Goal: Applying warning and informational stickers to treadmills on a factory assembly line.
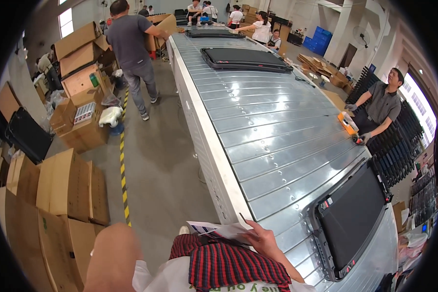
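My right hand [262, 239] is closed on the edge of some thin printed sheets [219, 229], white with dark blue and purple parts. The sheets are held in front of my waist, beside the near end of the conveyor. My bent left arm [114, 248] comes in at the lower left, slightly blurred, and its hand does not show. Nearest to my right hand on the metal rollers lies a black framed panel [353, 219] with small coloured labels on its corners.
The roller conveyor [258, 146] runs away from me, bearing further black panels [246, 58]. Across it, a gloved person [382, 102] stands by an orange tray [348, 124]. Cardboard boxes [65, 185] line the left, past a yellow-black floor stripe [123, 180]. Another person [134, 48] stands left of the conveyor.
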